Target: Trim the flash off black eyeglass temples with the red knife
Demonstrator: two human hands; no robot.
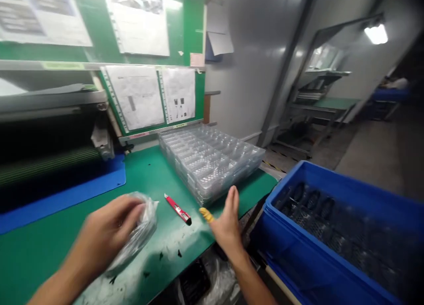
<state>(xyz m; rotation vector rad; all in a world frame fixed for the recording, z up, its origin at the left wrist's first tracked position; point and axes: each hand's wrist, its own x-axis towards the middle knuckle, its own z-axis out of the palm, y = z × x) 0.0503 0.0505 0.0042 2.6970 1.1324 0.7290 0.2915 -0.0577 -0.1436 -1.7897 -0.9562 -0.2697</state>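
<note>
My left hand (112, 227) is closed around a crumpled clear plastic bag (141, 234) over the green table. Its fingers press into the film, and motion blurs it a little. My right hand (227, 221) is open, with a yellow cover (206, 215) on the thumb. It holds nothing and is nearest to the front corner of a stack of clear plastic trays (212, 163); whether it touches them I cannot tell. Between my hands a red utility knife (178, 209) lies on the table, its tip toward the back left.
A blue crate (298, 243) at the right contains clear trays with dark parts. Behind the table stands a green board (185, 26) with paper sheets. A machine with a dark belt (49, 159) is at the left. Black scraps (179, 253) dot the green tabletop (145, 168).
</note>
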